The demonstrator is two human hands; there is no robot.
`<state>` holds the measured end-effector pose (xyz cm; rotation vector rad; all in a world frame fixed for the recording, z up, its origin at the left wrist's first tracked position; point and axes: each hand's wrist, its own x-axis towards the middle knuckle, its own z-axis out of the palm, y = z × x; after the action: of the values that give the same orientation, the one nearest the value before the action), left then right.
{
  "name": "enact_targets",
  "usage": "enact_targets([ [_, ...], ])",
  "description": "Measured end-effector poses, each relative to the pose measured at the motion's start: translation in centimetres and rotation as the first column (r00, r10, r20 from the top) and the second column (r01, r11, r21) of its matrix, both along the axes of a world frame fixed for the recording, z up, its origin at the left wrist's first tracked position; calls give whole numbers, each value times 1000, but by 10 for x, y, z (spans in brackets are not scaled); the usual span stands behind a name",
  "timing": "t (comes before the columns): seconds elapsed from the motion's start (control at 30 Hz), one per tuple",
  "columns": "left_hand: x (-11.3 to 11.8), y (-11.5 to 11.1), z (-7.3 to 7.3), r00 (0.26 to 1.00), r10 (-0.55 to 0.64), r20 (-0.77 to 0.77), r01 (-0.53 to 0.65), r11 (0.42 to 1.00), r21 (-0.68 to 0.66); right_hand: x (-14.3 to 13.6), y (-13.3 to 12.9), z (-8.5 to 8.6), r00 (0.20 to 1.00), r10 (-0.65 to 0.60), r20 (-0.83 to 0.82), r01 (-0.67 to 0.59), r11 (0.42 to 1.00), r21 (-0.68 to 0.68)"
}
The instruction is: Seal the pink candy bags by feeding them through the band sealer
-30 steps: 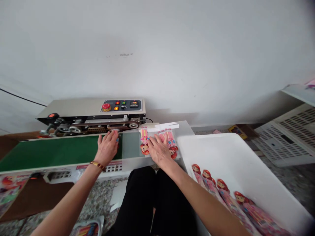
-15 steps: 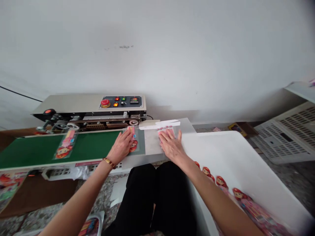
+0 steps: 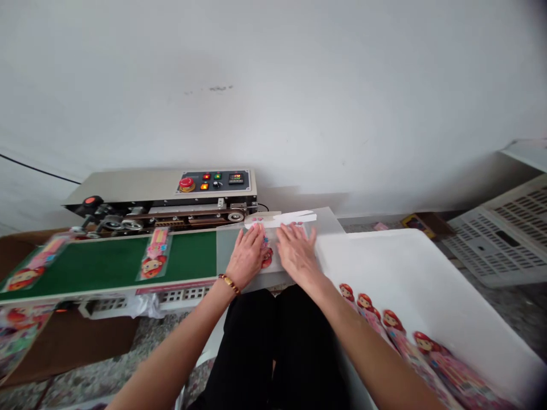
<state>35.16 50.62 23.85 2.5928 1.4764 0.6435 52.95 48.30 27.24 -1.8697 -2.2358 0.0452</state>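
Note:
My left hand [image 3: 248,256] lies with its fingers stretched over a clear packet [image 3: 267,257] that has a red-haired cartoon figure at its near end. The packet rests on the pale plate [image 3: 277,272] at the right end of the green belt [image 3: 106,259]. Just to the right, my right hand [image 3: 298,253] rests palm down, fingers spread, over another packet [image 3: 301,226]; most of it is hidden. On the belt, one packet [image 3: 154,256] lies in the middle and another packet [image 3: 36,263] near the left end.
Behind the belt stands a sealing machine [image 3: 171,188] with a red stop button and lit switches. At right, a white tub [image 3: 376,250] holds several similar packets [image 3: 393,324]. White strips [image 3: 294,217] lie beyond my hands. A slotted crate [image 3: 504,233] stands far right.
The packets on the belt have travelled left. My left hand has let go of one, which now lies mid-belt, and moved right onto another packet beside my right hand.

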Motion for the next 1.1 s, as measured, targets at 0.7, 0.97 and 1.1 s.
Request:
enact_targets([
  [0.7, -19, 6, 4, 998, -56, 26, 56, 998, -6, -11, 11, -10, 992, 90, -84, -86, 995, 55],
  [0.97, -22, 12, -9, 999, -49, 22, 50, 996, -71, 1, -13, -14, 968, 244, -52, -241, 969, 58],
  [1.1, -73, 13, -8, 999, -35, -30, 32, 995, -91, -9, -11, -18, 967, 244, -73, -244, 970, 10],
])
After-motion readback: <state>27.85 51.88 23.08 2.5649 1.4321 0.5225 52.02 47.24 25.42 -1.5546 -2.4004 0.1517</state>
